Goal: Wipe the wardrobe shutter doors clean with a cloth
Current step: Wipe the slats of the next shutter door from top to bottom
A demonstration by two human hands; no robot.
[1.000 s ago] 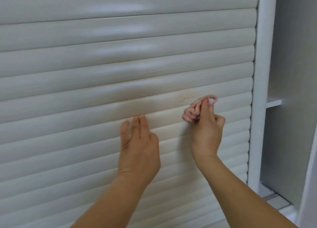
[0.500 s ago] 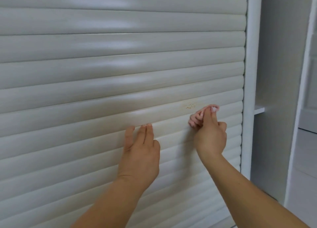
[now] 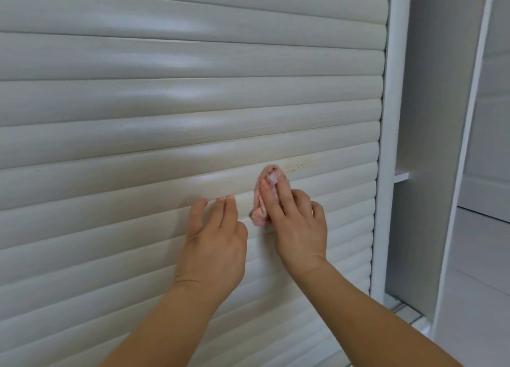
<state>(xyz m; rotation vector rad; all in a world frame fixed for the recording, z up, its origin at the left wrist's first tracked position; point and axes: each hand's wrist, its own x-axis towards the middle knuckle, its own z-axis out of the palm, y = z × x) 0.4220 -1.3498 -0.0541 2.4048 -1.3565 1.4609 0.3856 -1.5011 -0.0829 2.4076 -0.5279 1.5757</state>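
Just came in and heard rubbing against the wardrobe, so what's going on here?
A person is wiping the off-white slatted wardrobe shutter door. Their right hand presses a bunched pink cloth against a slat, with two straight fingers on top of it. A patch of small brownish specks sits just right of the cloth, on the slat above, not yet wiped away. The left hand lies flat on the slats beside it, fingers straight, holding nothing.

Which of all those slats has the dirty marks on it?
The slat level with the top of the pink cloth: small brown specks sit just right of the cloth's tip, near the door's right edge. The other slats look plain.
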